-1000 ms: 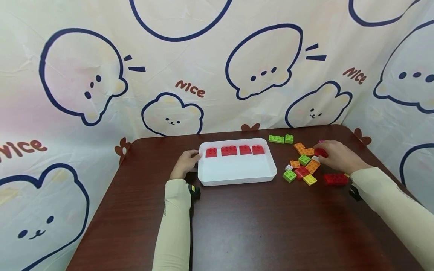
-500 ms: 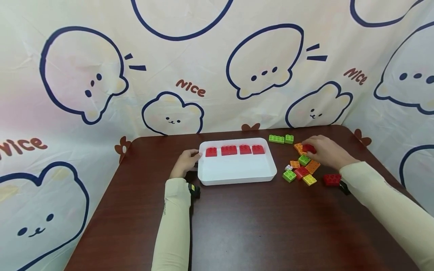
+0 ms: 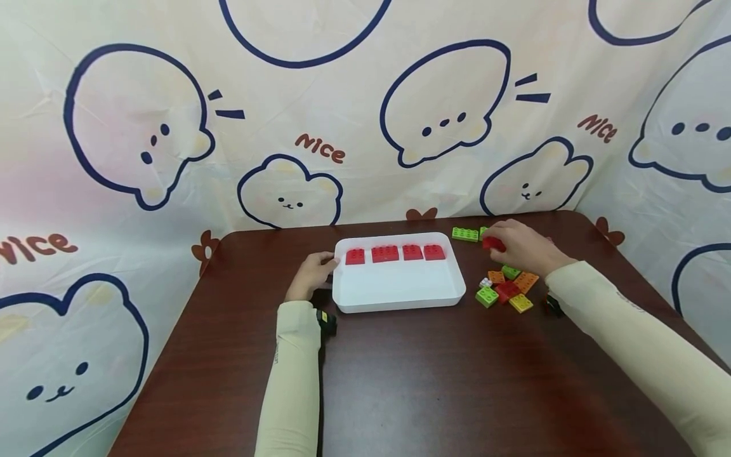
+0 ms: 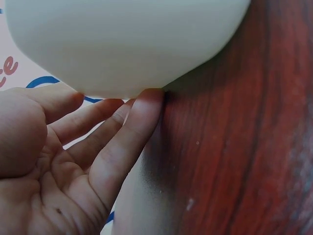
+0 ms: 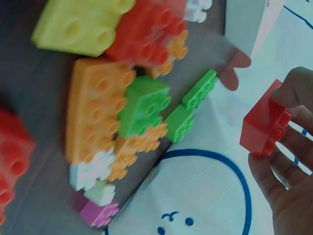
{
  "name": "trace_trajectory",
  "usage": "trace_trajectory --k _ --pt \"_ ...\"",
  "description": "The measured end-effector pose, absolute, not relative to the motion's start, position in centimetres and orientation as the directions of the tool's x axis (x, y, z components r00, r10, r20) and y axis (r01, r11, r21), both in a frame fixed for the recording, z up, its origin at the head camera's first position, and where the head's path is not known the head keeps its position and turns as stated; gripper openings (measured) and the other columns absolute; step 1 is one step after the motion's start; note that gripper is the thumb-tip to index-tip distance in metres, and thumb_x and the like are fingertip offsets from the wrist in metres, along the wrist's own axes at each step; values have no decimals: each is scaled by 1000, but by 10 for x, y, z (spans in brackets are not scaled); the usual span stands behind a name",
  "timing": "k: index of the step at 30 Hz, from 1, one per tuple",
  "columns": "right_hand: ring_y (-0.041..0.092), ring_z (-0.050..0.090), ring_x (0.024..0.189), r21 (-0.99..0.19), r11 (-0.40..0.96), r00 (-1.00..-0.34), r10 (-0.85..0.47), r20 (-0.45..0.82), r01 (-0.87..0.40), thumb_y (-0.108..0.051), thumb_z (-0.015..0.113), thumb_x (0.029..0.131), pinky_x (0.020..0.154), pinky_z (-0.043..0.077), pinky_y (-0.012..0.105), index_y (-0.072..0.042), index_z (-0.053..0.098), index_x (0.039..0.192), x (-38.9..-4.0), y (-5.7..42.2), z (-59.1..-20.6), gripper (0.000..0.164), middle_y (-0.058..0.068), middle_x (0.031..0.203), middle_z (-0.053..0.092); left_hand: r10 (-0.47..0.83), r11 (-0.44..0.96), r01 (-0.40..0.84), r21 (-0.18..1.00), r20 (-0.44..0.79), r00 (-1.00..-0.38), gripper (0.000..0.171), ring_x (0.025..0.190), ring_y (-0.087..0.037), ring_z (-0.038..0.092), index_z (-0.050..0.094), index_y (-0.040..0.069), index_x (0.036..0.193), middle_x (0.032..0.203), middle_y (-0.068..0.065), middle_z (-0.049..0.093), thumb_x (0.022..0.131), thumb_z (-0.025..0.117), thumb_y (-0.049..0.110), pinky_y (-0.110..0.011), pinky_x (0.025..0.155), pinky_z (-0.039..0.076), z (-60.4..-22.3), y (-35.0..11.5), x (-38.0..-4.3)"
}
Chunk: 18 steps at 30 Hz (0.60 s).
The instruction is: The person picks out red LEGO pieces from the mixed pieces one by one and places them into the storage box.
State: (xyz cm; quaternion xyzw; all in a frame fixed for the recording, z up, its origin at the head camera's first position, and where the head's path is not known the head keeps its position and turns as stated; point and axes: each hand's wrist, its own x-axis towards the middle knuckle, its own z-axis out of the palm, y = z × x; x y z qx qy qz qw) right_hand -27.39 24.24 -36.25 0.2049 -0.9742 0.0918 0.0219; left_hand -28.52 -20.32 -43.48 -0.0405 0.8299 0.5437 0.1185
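A white tray [image 3: 400, 289] stands on the table with several red bricks [image 3: 385, 253] in a row along its far side. My left hand [image 3: 310, 277] is at the tray's left end; in the left wrist view its extended fingertips [image 4: 149, 105] touch the tray's outer edge. Behind the loose bricks, my right hand [image 3: 522, 244] holds a red toy brick [image 5: 266, 120] between thumb and fingers, studs facing the palm side. In the head view that brick is partly covered by the fingers and overlaps the smaller green brick behind it.
A pile of bricks lies right of the tray, with yellow [image 3: 521, 303], orange [image 5: 93, 110], green [image 3: 487, 296], white [image 5: 90, 169] and pink [image 5: 99, 213] ones. A long green brick [image 3: 465, 234] lies near the back edge. A printed curtain [image 3: 365, 127] hangs behind the table.
My right hand has carried the red brick leftward and toward the back, from over the pile to near the green bricks. The left hand and the tray have stayed put.
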Motion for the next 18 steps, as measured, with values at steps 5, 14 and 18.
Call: trace_trajectory --k 5,14,18 --pt "35 56 112 -177 888 -906 -413 96 -424 -12 76 89 95 55 52 -4 68 127 -276 226 -357 40 19 128 63 64 412 -186 892 -232 -971 48 120 -35 58 46 -1 148 142 -22 53 108 52 24 -48 94 56 -434 -204 -286" --pt "31 60 106 -185 872 -891 -444 96 -454 -15 78 88 90 58 47 -7 68 128 -282 199 -352 42 16 125 64 64 420 -181 889 -228 -972 48 121 -36 57 45 -2 148 142 -22 52 108 52 24 -48 94 56 -434 -205 -286" --pt "29 60 106 -189 856 -877 -470 102 -481 -16 79 88 90 58 46 -8 69 127 -284 187 -353 42 13 124 65 62 422 -186 887 -233 -971 49 120 -36 58 45 -1 149 142 -22 53 108 52 24 -48 95 56 -433 -204 -284"
